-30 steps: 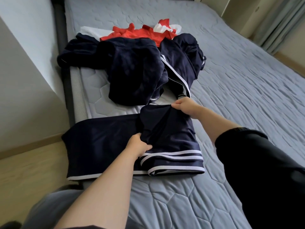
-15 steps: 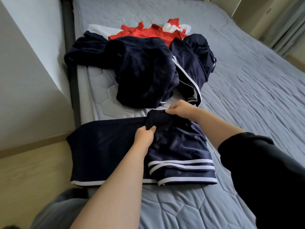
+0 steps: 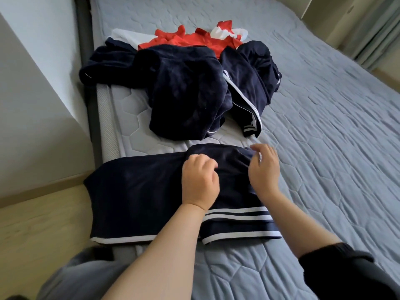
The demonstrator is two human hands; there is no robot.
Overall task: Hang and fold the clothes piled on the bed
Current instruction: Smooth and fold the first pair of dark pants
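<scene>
Navy cloth and the hand's own knuckles hide the fingertips of the left hand [image 3: 200, 180], which curl down and under onto the folded navy garment [image 3: 138, 191]; whether they pinch the fabric or only press on it cannot be told. The right hand [image 3: 263, 169] has its fingers [image 3: 265, 152] loosely bent and spread, gripping nothing, above the garment's far folded edge; motion blur leaves it unclear whether they touch the cloth. Both palms face down, wrists low over the garment, forearms reaching in from the bottom of the view, the right one ending in a black sleeve [image 3: 346, 276] cut off by the frame. The garment, white-striped along its near hem, lies flat at the near left edge of the bed [image 3: 324, 148], its left part hanging past that edge. Farther along the same edge sits the pile of clothes [image 3: 188, 94], mostly navy, with a red piece [image 3: 190, 41] and a white piece [image 3: 124, 35] largely buried at its far side.
</scene>
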